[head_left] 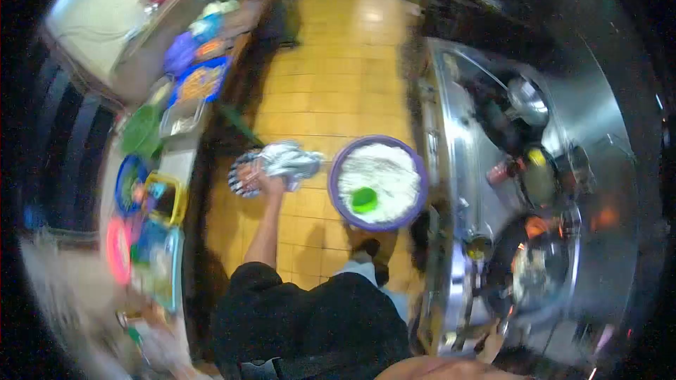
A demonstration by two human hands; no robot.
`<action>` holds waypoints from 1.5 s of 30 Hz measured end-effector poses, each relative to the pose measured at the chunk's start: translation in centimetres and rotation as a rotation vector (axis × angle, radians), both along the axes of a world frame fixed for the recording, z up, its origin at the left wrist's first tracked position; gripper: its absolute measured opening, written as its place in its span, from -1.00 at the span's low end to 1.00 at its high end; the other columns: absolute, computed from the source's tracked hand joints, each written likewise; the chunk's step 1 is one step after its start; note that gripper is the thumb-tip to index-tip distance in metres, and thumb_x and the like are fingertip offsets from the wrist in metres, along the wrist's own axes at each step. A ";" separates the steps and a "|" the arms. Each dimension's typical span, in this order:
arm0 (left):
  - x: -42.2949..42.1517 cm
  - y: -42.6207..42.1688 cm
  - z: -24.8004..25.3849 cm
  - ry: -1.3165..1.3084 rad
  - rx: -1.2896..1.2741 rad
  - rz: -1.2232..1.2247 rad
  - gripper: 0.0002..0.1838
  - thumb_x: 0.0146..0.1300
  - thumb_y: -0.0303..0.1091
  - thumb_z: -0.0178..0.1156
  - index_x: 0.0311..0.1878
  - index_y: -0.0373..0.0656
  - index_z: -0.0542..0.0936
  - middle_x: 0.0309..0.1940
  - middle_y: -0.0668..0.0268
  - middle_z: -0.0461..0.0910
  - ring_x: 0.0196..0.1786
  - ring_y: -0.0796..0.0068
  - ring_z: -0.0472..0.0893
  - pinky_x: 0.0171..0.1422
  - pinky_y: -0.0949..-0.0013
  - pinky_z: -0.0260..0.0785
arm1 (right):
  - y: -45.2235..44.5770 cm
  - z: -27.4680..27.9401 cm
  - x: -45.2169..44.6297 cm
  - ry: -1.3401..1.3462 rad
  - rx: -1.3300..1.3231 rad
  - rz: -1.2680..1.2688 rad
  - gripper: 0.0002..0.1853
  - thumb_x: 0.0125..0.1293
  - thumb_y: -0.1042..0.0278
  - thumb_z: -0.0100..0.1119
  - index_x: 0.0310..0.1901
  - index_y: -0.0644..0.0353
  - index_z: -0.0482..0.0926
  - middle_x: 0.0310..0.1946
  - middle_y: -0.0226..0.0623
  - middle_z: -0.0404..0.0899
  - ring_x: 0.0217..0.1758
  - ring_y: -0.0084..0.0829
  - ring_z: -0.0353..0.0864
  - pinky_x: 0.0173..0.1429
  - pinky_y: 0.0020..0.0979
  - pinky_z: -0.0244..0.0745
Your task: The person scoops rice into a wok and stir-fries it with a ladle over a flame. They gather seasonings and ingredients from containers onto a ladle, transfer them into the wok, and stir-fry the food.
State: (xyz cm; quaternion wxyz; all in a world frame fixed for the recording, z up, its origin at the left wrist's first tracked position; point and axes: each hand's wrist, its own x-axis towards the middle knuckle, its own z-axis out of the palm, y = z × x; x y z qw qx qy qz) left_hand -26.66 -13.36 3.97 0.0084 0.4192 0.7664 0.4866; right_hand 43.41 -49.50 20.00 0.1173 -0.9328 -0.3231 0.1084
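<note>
My left hand [259, 174] is closed on a cloth [290, 160], striped grey and white with a dark checked end, held out over the yellow floor. To its right is a purple tub [334, 186] of white powder or grains with a green scoop [364, 200] lying in it. At the lower right, my right hand [491, 343] is small and blurred beside the near edge of a dark wok [556, 257]. It looks closed around a thin handle; I cannot tell whether that belongs to the wok or a utensil. Pale food lies in the wok.
Flames show by the wok on the steel stove [465, 162]. A pan [527, 98] and a pot [541, 181] stand farther back. Along the left counter are a blue tray [224, 70] of orange-brown food, a yellow-rimmed container [176, 200] and a pink basin [120, 250].
</note>
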 end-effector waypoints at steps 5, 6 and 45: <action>5.1 -9.3 12.3 -0.415 -0.036 -0.418 -0.51 -0.04 -0.38 0.35 0.02 -0.25 0.47 -0.14 0.20 0.59 -0.07 0.40 0.55 0.06 0.33 0.39 | 7.8 -2.5 -3.8 0.256 0.488 0.121 -0.42 0.21 0.36 0.22 0.27 0.22 0.32 0.13 0.05 0.38 0.15 -0.16 0.42 0.10 -0.28 0.44; 5.8 -11.3 13.6 -0.397 -0.138 -0.514 -0.53 -0.05 -0.37 0.36 -0.02 -0.24 0.50 -0.19 0.23 0.60 -0.11 0.41 0.55 0.02 0.33 0.39 | 11.7 -4.0 -6.0 0.437 0.545 0.211 -0.40 0.20 0.37 0.23 0.28 0.21 0.31 0.14 0.05 0.37 0.18 -0.15 0.41 0.11 -0.28 0.44; -45.5 10.6 36.6 -0.518 0.578 -0.095 -0.65 0.27 -0.28 0.17 0.07 -0.20 0.43 -0.05 0.28 0.53 0.03 0.39 0.50 0.15 0.22 0.31 | 28.9 -10.9 -44.1 0.667 0.212 0.770 -0.61 0.28 0.24 0.16 0.04 0.32 0.51 -0.08 -0.05 0.59 -0.08 -0.25 0.59 0.01 -0.29 0.48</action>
